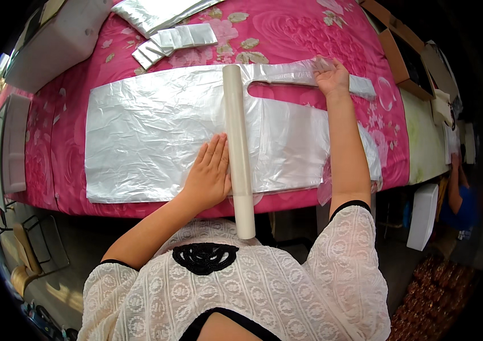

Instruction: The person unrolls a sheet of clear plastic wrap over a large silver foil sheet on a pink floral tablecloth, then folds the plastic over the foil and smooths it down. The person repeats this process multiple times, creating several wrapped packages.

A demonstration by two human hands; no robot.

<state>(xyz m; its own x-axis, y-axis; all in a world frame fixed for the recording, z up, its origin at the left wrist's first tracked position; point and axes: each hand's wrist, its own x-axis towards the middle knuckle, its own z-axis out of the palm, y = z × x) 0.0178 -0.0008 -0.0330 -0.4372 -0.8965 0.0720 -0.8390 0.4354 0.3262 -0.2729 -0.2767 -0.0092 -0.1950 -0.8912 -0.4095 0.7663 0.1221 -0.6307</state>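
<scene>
A stack of thin silvery-white plastic bags [150, 133] with handle cut-outs lies flat, its handles toward the right. Across it rests a long off-white tube [238, 142], its near end reaching past the table edge toward my body. My left hand [210, 170] lies flat on the bags with its fingers stretched out, close against the tube's left side. At the far handle strip, my right hand [332, 78] has its fingers curled, pinching the thin film of the top plastic bag. My right forearm covers part of the near handle.
Folded packs of silvery bags [182, 38] lie at the far left on the pink floral tablecloth [310, 25]. A white foam box [54, 51] stands at the left, and an open cardboard box [403, 62] at the right. Another person [457, 196] in blue is at the far right.
</scene>
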